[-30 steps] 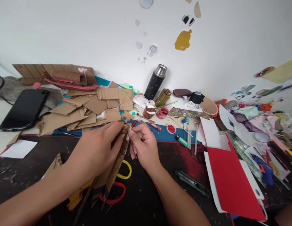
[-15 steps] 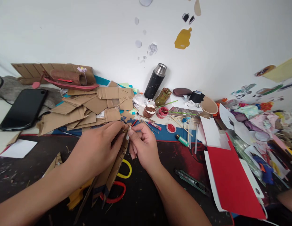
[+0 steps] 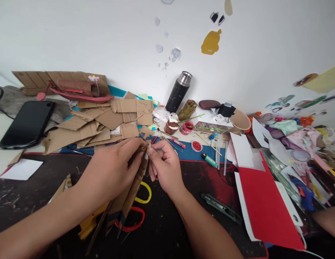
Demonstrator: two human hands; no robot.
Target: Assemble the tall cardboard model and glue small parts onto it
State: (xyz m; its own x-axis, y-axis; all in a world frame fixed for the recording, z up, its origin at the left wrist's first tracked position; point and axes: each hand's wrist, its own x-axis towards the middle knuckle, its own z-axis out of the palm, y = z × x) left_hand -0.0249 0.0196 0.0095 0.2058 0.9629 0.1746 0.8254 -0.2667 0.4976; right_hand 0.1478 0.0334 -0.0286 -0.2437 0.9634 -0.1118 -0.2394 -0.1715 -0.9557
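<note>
My left hand (image 3: 116, 165) is closed around the upper part of a folded cardboard piece (image 3: 129, 192), which slants down toward me. At its far end my right hand (image 3: 164, 162) pinches a small whitish bit (image 3: 146, 155) between thumb and forefinger, against the cardboard. What exactly this bit is I cannot make out. The two hands' fingertips nearly meet there. Beneath the cardboard, on the dark mat, a yellow loop handle (image 3: 149, 194) and a red loop handle (image 3: 142, 218) stick out. A yellow object (image 3: 88, 226), partly hidden, lies under my left forearm.
Cardboard scraps (image 3: 110, 120) are piled behind my hands, near a model boat (image 3: 81, 94) and a phone (image 3: 27, 124). A black flask (image 3: 178, 91) stands by open paint jars (image 3: 171, 126). To the right are a utility knife (image 3: 220, 208), red card (image 3: 270, 208) and another person's arm (image 3: 328, 220).
My hands keep almost the same hold on the cardboard and the whitish bit. The other person's arm at the right edge reaches slightly further into view.
</note>
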